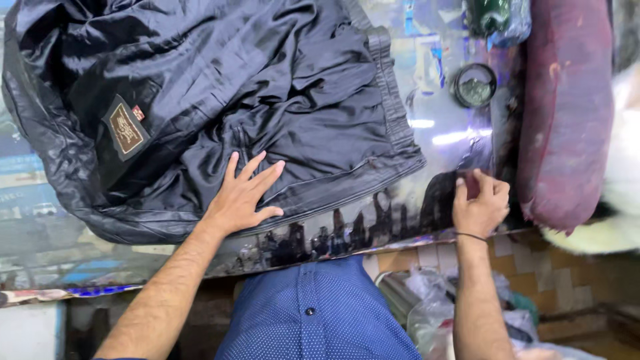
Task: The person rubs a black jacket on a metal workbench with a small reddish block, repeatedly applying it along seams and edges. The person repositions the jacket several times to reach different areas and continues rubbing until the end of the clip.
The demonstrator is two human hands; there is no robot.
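Observation:
A dark navy jacket [213, 87] lies spread inside-out on a glossy table top [440, 133], its shiny lining up and a brown sewn label [125, 128] at the left. My left hand [243, 193] rests flat on the lining near the jacket's lower hem, fingers spread. My right hand [479, 203] sits at the table's front edge, to the right of the jacket, fingers curled around a small dark reddish piece pinched at the fingertips. A thin black band circles that wrist.
A maroon padded roll [567, 113] lies along the table's right side, with white fur [620, 200] beyond it. A round glass dish [475, 85] and a green bottle [490, 17] stand at the back right. Plastic bags [433, 313] sit below the table edge.

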